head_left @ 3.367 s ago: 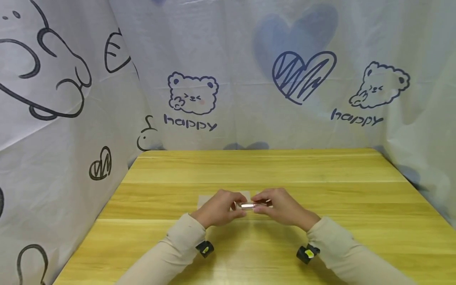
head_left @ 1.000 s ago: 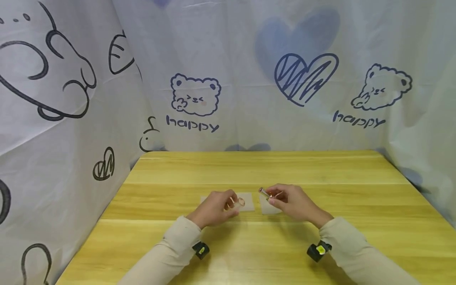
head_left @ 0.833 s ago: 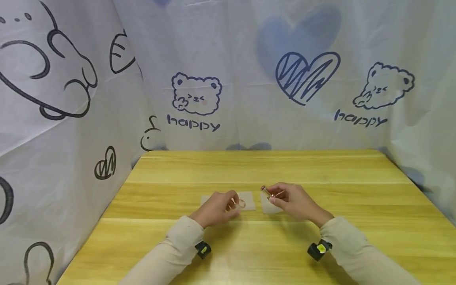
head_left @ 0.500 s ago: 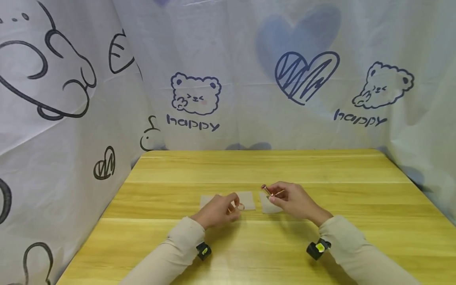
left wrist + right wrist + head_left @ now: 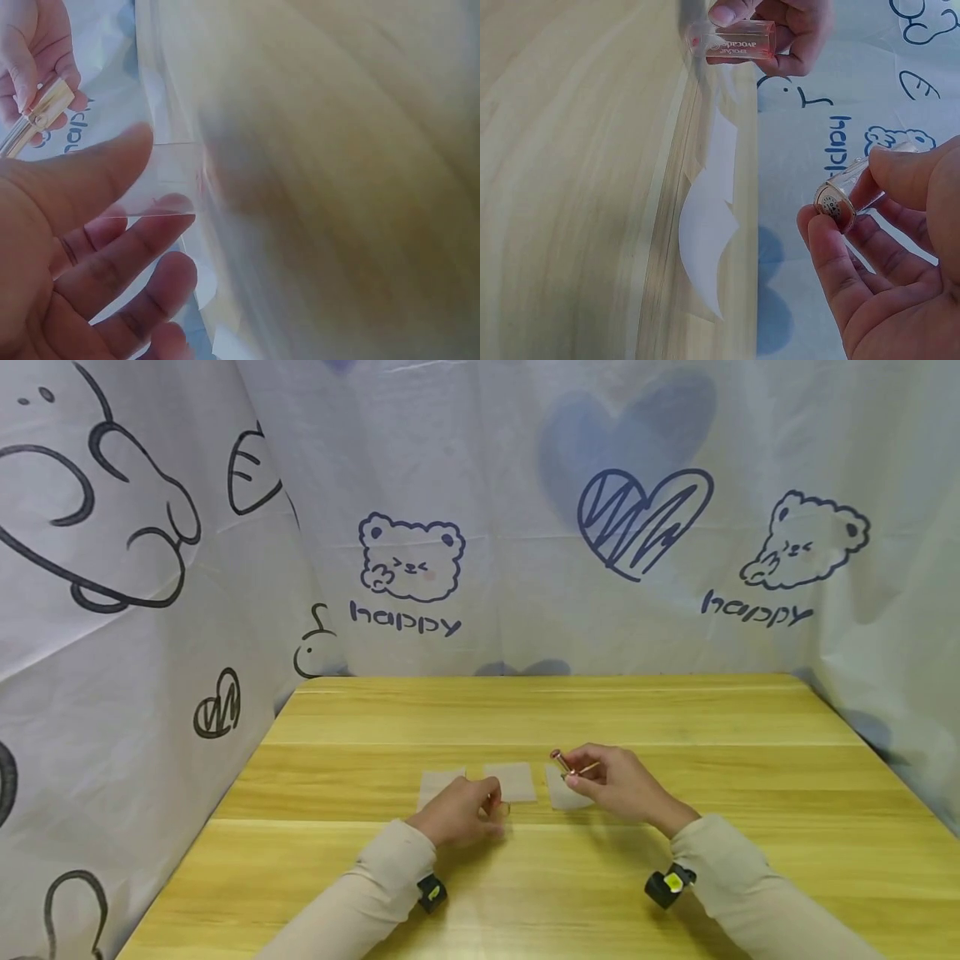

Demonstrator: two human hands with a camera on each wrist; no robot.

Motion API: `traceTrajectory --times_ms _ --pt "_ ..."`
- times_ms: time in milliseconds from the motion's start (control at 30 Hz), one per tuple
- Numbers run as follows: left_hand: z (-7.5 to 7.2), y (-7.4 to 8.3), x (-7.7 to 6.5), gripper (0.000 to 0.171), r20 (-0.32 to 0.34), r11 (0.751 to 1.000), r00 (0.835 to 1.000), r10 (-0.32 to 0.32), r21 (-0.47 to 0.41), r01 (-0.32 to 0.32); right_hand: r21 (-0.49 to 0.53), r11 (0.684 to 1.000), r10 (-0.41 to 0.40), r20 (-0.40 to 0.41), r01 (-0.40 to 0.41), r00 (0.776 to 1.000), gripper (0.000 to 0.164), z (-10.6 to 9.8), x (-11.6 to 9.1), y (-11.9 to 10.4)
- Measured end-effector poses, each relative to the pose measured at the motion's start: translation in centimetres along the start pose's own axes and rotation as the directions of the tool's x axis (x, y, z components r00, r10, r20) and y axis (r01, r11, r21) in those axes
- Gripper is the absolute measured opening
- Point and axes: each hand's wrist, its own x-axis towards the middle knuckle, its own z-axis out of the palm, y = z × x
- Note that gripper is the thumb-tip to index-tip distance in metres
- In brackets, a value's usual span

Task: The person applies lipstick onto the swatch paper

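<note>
My left hand (image 5: 457, 810) pinches a clear lipstick cap (image 5: 174, 169) between thumb and fingers, low over the table just on the near side of the middle paper. Lettering reading "avocado" shows on the cap (image 5: 739, 45) in the right wrist view. My right hand (image 5: 618, 781) holds the lipstick tube (image 5: 561, 762) between thumb and fingertips, tilted, above the right-hand paper. The tube (image 5: 847, 191) looks shiny and metallic, with a round label on its end in the right wrist view. Cap and tube are apart.
Several pale paper squares lie in a row on the wooden table (image 5: 495, 718): a left paper (image 5: 438, 782), a middle paper (image 5: 513, 780) and a right paper (image 5: 564, 795). A printed white curtain (image 5: 495, 485) stands behind and at the sides.
The hands were together on the lipstick at first, then parted, the cap in the left and the tube in the right. Lately the left hand lowers the cap toward me; the right stays put.
</note>
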Motion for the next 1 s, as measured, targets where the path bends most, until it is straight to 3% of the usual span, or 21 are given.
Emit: traceTrajectory --times_ms 600,800,1000 --pt "0.0 0.1 0.0 0.029 0.029 0.996 0.999 -0.046 0.074 0.043 -0.004 1.0 0.018 0.009 -0.018 1.0 0.026 0.1 -0.1 0.1" --pt "-0.2 0.3 -0.1 0.031 0.053 0.998 0.997 -0.048 0.043 0.046 -0.012 1.0 0.014 0.011 -0.014 1.0 0.026 0.0 -0.1 0.1" --pt "-1.0 1.1 -0.5 0.053 0.048 0.995 0.994 -0.095 -0.039 0.097 -0.031 1.0 0.002 0.009 -0.002 1.0 0.026 -0.2 -0.1 -0.1"
